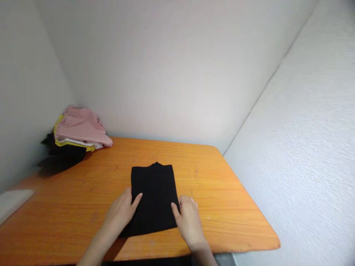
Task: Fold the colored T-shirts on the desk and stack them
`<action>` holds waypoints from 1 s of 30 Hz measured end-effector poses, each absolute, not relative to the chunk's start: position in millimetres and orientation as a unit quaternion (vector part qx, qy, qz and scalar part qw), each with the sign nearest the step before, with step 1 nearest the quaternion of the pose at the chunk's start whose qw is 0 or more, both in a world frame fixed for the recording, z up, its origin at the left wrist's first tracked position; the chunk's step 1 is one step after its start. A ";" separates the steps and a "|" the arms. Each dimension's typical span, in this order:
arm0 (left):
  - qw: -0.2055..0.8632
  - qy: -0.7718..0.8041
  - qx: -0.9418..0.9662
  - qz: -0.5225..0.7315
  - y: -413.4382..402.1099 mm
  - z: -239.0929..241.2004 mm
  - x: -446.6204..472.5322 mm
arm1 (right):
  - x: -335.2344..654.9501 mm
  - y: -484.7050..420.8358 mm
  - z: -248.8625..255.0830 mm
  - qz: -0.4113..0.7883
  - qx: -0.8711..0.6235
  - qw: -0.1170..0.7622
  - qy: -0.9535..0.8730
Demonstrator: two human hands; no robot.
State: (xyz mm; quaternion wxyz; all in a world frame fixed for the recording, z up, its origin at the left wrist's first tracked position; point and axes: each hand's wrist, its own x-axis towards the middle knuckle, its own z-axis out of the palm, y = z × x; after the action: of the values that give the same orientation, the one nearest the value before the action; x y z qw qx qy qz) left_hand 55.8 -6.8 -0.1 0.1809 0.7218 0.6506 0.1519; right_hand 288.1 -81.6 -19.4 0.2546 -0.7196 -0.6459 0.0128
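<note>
A black shirt (pixel 155 199), folded into a flat rectangle, lies on the wooden table with a small neck-like bump at its far edge. My left hand (pixel 124 207) is closed on the shirt's left side, thumb on top and the other fingers along the edge, partly hidden. On the opposite side, my right hand (pixel 189 216) pinches the right edge near the close corner, its thumb over the cloth and its fingers curled. The shirt's near edge rests slightly slanted on the table.
At the back left sits a pile of folded clothes, with a pink garment (pixel 80 125) on top, yellow and white layers below, and black cloth (pixel 65 157) at the bottom. A white object (pixel 13 201) lies at the left edge. Walls enclose the orange-brown table (pixel 222 184).
</note>
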 end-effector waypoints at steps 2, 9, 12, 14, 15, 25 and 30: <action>0.225 0.619 0.735 0.160 -11.4 -1.4 81.3 | 313.1 -86.9 -16.2 0.030 -0.736 0.281 -0.615; 0.243 0.424 0.834 0.257 -70.5 -9.7 199.4 | 444.2 -143.0 -31.3 -0.020 -0.825 0.328 -0.460; 0.248 0.334 0.887 0.200 -94.0 -13.7 237.1 | 490.2 -171.1 -30.5 -0.062 -0.870 0.289 -0.395; 0.248 0.292 0.910 0.161 -101.8 -18.6 251.8 | 506.0 -183.2 -24.4 -0.118 -0.889 0.257 -0.360; 0.244 0.279 0.917 0.149 -103.3 -21.5 256.1 | 508.9 -186.2 -21.1 -0.146 -0.890 0.247 -0.354; 0.120 0.329 0.900 0.260 -83.1 -48.2 226.4 | 498.1 -154.4 -58.4 -0.087 -0.846 0.203 -0.486; 0.091 0.421 0.861 0.270 -71.0 -49.1 160.6 | 511.7 -142.6 -53.0 -0.093 -0.800 0.298 -0.513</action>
State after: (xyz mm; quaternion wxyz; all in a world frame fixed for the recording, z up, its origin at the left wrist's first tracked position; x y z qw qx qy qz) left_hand 160.6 -71.0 -49.1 0.0912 0.8611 0.4214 0.2696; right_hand 511.7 -142.6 -53.0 0.2978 -0.7997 -0.5131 -0.0926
